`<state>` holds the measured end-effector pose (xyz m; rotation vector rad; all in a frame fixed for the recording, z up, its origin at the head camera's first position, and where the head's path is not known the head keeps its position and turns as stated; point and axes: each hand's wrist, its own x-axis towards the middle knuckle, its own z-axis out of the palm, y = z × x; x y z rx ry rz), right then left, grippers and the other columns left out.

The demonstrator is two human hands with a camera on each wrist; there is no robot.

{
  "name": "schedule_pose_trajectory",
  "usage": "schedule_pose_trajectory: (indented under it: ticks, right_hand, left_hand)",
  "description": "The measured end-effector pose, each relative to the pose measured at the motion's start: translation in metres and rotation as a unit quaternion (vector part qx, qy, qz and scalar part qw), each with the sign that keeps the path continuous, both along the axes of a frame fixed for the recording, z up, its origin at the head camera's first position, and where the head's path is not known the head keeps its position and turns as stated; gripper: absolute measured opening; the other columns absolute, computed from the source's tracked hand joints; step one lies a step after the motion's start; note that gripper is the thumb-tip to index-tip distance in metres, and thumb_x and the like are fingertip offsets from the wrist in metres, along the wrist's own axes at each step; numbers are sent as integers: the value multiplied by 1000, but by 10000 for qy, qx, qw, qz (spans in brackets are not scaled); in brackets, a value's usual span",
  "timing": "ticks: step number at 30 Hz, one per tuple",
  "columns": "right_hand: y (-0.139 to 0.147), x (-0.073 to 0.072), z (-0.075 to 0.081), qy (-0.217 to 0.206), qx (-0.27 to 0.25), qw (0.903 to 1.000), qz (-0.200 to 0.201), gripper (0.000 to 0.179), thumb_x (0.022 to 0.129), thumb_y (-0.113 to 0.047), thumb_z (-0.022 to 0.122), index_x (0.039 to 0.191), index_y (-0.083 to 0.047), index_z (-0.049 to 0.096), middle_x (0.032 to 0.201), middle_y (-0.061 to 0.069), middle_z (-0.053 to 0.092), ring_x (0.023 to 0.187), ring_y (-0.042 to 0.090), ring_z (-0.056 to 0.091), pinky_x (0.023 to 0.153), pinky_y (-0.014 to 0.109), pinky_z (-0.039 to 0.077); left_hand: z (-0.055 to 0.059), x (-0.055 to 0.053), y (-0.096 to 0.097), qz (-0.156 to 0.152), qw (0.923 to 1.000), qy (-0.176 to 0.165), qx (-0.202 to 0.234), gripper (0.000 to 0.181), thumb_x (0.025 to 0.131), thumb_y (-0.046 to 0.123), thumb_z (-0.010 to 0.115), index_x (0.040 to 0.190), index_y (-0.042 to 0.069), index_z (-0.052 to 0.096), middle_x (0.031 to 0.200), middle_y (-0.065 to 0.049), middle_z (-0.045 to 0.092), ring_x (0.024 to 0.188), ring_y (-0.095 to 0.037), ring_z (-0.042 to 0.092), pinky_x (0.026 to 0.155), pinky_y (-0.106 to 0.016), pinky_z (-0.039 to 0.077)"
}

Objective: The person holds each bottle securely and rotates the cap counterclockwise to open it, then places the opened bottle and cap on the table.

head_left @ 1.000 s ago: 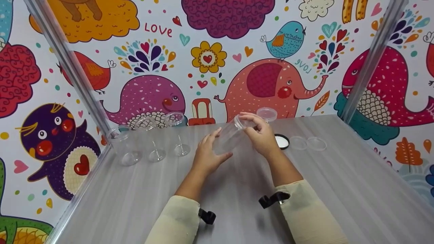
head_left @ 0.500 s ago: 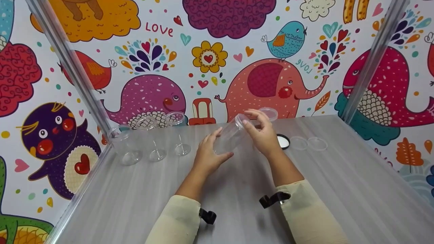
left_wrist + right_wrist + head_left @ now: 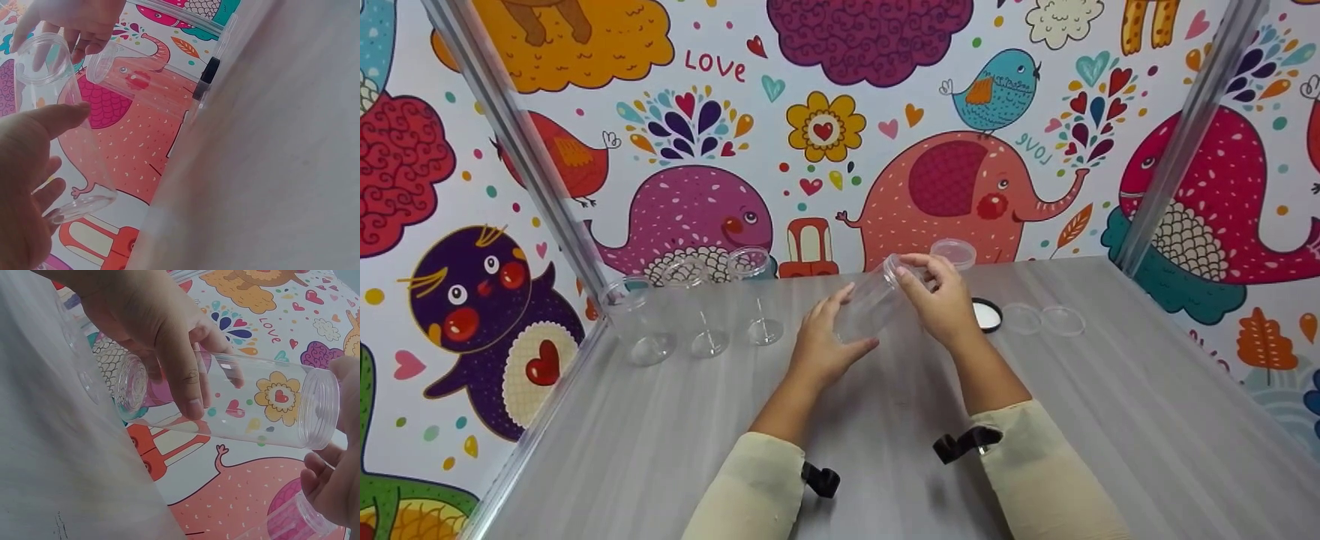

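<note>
One clear cylindrical jar (image 3: 870,309), tilted: I see left hand (image 3: 821,346) curled round its smooth wall (image 3: 84,147), right hand (image 3: 942,301) pinching its ridged, circular rim (image 3: 318,410).

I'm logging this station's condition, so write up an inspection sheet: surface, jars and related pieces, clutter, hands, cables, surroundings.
Surface: grey streaked table.
Job's things: tilted clear jar, held, whether capped unclear; three upright clear jars at the left; rear clear jar upright, partly hidden; at the right, black-rimmed white disc and two clear discs, lying flat.
Clutter: nothing seen.
Hands: left hand holds the tilted jar's body; right hand grips its mouth end.
Cables: nothing seen.
Surroundings: cartoon-printed wall behind; metal posts on both sides; black brackets at the sleeves.
</note>
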<state>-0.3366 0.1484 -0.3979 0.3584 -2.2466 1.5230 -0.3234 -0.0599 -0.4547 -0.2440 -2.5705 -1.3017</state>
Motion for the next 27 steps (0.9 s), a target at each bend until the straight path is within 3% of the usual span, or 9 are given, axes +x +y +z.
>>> schedule_pose_trajectory:
  ticks: [5, 8, 17, 20, 22, 27]
  right_hand:
    - [0, 3, 0, 114, -288, 9983, 490, 34, 103, -21, 59, 134, -20, 74, 147, 3, 65, 132, 24, 58, 102, 47, 55]
    - [0, 3, 0, 165, -367, 9965, 732, 43, 102, -12, 50, 138, -20, 72, 155, 1, 61, 148, 25, 51, 117, 56, 48]
    - [-1, 2, 0, 367, -426, 9934, 996, 53, 99, -5, 38, 141, -14, 70, 160, 4, 57, 154, 25, 45, 129, 61, 32]
    - [0, 0, 1, 395, -475, 9948, 814, 44, 104, -13, 45, 141, -13, 68, 161, 7, 54, 147, 27, 50, 122, 55, 41]
    - [0, -1, 1, 391, -416, 9971, 502, 38, 106, -23, 55, 141, -13, 68, 157, 10, 54, 136, 28, 56, 110, 46, 50]
    - [0, -2, 1, -12, -61, 9997, -253, 43, 100, -46, 71, 133, -17, 72, 135, 10, 61, 108, 24, 63, 86, 32, 56]
  left_hand:
    - [-1, -1, 0, -15, 10000, 39, 11, 93, 80, 41, 94, 160, 40, 46, 155, 2, 59, 148, -29, 51, 116, -67, 49]
    - [-1, -1, 0, -8, 10000, 40, 16, 93, 80, 40, 94, 160, 40, 46, 155, 0, 59, 147, -31, 52, 116, -67, 49]
    - [-1, -1, 0, -15, 9999, 81, -59, 92, 80, 40, 94, 159, 39, 47, 154, -1, 60, 145, -31, 54, 118, -66, 47]
    - [0, 0, 0, 4, 10000, -2, -19, 92, 79, 40, 94, 158, 41, 46, 155, 0, 59, 146, -31, 53, 118, -66, 48]
    - [0, 0, 1, 1, 10000, -54, 15, 93, 79, 40, 94, 159, 43, 46, 156, 1, 59, 147, -30, 52, 117, -66, 48]
    - [0, 1, 2, -18, 9999, -116, 24, 93, 80, 40, 94, 159, 44, 45, 157, 3, 58, 150, -29, 50, 117, -66, 48]
